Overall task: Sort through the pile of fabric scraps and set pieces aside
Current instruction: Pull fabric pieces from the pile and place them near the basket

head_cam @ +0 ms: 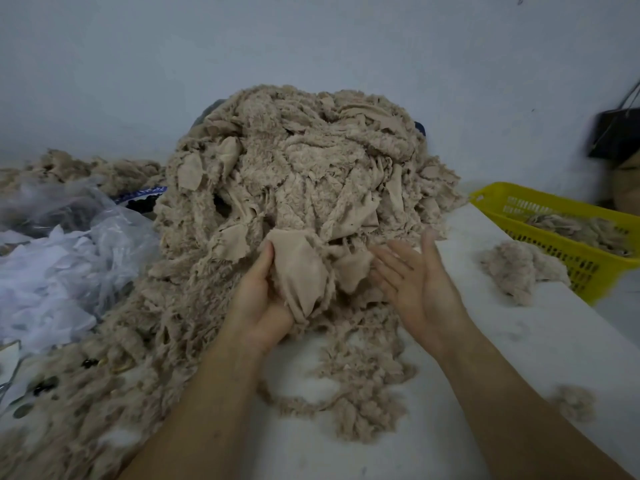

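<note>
Gripping a smooth beige scrap (301,275), the left hand (256,299) curls its fingers under the piece with the thumb lying up along its left edge. The scrap sits at the near foot of the pile of fabric scraps (298,174). This heap of fleecy tan offcuts rises just beyond both hands and spills down past the left forearm. Just right of the held piece, the right hand (415,282) is spread wide and holds nothing. Its fingers are straight, its palm faces the left hand, and its fingertips are at the pile's edge; whether they touch the cloth cannot be told. Both forearms lie over a white table (485,348). Right of the right hand a small clump of scraps (519,268) rests on the table, just beside a yellow slotted basket (554,216) with more tan pieces inside. A smaller tuft (573,403) lies nearer the right elbow. Well left of the left hand is a clear plastic bag (114,233) with white fabric pieces (45,278) by it. Behind the bag, a blue-and-white printed strip (142,195) pokes out against the pile, its print too blurred to read. Far beyond the right hand a dark bag (616,136) hangs by the wall.
</note>
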A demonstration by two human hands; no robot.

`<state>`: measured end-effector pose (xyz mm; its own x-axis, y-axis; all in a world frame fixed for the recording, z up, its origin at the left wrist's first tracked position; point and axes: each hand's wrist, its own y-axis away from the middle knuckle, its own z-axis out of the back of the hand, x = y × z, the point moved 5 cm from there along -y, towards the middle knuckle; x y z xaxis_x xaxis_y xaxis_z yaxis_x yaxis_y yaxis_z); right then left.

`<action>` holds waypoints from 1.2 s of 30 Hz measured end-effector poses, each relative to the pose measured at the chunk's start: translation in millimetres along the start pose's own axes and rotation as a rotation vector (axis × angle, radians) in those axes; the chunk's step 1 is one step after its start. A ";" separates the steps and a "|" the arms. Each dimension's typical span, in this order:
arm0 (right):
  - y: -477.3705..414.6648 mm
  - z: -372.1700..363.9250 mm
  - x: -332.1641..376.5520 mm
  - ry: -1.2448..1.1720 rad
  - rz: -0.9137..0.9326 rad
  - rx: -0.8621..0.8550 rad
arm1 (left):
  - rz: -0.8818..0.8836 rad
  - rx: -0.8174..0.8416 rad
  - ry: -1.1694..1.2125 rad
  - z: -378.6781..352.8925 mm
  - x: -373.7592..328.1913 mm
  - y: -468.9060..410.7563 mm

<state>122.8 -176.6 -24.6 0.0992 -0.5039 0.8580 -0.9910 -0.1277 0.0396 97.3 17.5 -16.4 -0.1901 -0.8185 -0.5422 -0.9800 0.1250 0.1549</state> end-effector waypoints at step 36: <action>-0.2 6.5 -0.8 0.179 0.185 -0.335 | -0.144 0.012 -0.989 -18.4 25.7 7.7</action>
<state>123.4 -181.8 -28.6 -0.0713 -0.3318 0.9407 -0.9679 0.2509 0.0152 85.9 -12.9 -14.0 -0.0274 0.0075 -0.9996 -0.9971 0.0715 0.0279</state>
